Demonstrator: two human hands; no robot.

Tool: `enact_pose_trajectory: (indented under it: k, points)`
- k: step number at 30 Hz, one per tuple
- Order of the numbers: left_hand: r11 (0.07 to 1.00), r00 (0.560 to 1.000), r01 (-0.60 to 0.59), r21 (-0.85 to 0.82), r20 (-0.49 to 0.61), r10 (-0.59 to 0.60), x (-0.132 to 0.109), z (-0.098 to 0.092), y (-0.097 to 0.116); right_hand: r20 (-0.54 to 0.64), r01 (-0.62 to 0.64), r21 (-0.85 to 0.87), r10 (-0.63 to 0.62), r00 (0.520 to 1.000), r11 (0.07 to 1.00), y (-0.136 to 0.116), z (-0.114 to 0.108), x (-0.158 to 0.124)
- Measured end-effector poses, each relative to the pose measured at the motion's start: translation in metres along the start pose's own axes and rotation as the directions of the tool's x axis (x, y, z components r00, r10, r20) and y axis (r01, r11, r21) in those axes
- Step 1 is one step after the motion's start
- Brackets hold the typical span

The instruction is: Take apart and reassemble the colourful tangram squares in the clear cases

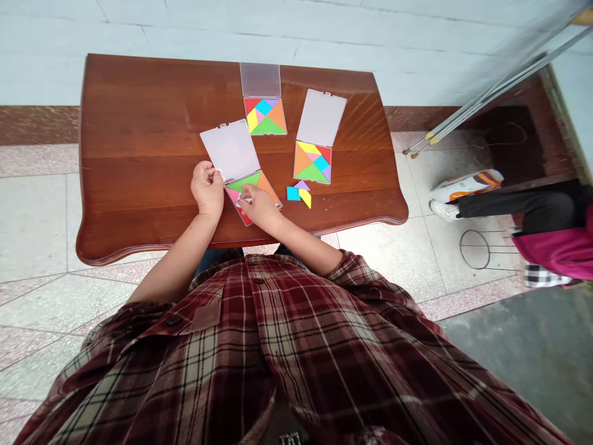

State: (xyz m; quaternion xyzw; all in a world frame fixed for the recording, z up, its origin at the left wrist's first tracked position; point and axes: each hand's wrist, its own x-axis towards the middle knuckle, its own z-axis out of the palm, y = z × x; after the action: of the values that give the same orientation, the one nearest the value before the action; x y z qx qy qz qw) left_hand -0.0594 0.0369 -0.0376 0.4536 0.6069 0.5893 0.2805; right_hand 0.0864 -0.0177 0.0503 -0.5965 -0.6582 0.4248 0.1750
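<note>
A tangram case [230,151] lies open near the table's front edge, its clear lid folded back and colored pieces in its tray. My left hand [208,190] is at the lid's left edge by the hinge. Its fingers are bent into a pinch, with something pale at the tips that I cannot identify. Over the tray, my right hand [262,209] has thumb and fingers drawn together above the red and pink pieces; what they hold is hidden. A blue square [293,193], a purple triangle [302,185] and a yellow parallelogram [305,198] lie loose to the right.
Two more open tangram cases, one at the back [265,116] and one at the right [313,162], hold colored pieces. The brown wooden table [139,148] stands against a pale wall. On the floor to the right are a person's leg [500,207] and a white-and-orange bag [467,184].
</note>
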Motion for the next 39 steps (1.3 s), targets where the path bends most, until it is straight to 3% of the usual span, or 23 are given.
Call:
enact_pose_trajectory:
  k: [3,7,12,17,20,22,25,27,28,31,33,36,39]
  points:
    - [0.999,0.999,0.033,-0.012,0.04,-0.032,-0.006,-0.003,0.005,0.086,-0.185,0.396,0.164,0.983,0.9,-0.003,-0.001,-0.006]
    - [1.0,0.997,-0.023,0.02,0.073,0.022,-0.016,-0.007,0.011,0.177,-0.335,0.699,0.302,0.937,0.632,-0.019,-0.007,-0.018]
    - [0.999,0.999,-0.012,0.05,0.046,0.009,-0.019,-0.008,0.013,0.238,-0.385,0.842,0.379,0.894,0.379,-0.028,-0.013,-0.022]
    - [0.998,1.0,-0.017,0.068,0.024,0.016,-0.019,-0.007,0.014,0.211,-0.343,0.895,0.406,0.889,0.284,-0.024,-0.012,-0.02]
    - [0.995,0.999,-0.044,0.088,0.026,0.042,-0.021,-0.007,0.014,0.226,-0.351,0.883,0.373,0.9,0.311,-0.022,-0.006,-0.017]
    - [0.995,0.999,-0.044,0.094,0.032,0.042,-0.021,-0.007,0.014,0.219,-0.352,0.84,0.337,0.916,0.413,-0.022,-0.002,-0.012]
    - [0.995,0.999,-0.049,0.087,0.016,0.048,-0.021,-0.006,0.013,0.152,-0.279,0.622,0.237,0.96,0.732,-0.019,0.002,-0.002]
    - [0.995,0.998,-0.061,0.085,0.008,0.06,-0.021,-0.005,0.012,0.11,-0.14,0.327,0.109,0.988,0.935,-0.016,0.002,0.005]
    - [0.994,0.998,-0.064,0.084,0.011,0.063,-0.02,-0.005,0.011,0.098,-0.056,0.162,0.041,0.994,0.985,-0.015,0.001,0.008]
    - [0.995,0.998,-0.061,0.084,0.035,0.058,-0.019,-0.005,0.009,0.073,0.109,-0.217,-0.095,0.993,0.97,-0.014,0.0,0.011]
    - [0.994,0.997,-0.064,0.086,0.043,0.061,-0.018,-0.006,0.008,0.048,0.128,-0.312,-0.119,0.992,0.941,-0.014,-0.002,0.01]
    - [0.992,0.996,-0.085,0.093,0.039,0.082,-0.019,-0.006,0.008,-0.029,0.112,-0.297,-0.126,0.992,0.948,-0.01,-0.015,0.007]
    - [0.994,0.996,-0.082,0.078,0.04,0.079,-0.02,-0.006,0.01,-0.146,0.057,-0.189,-0.086,0.986,0.98,0.009,-0.044,0.002]
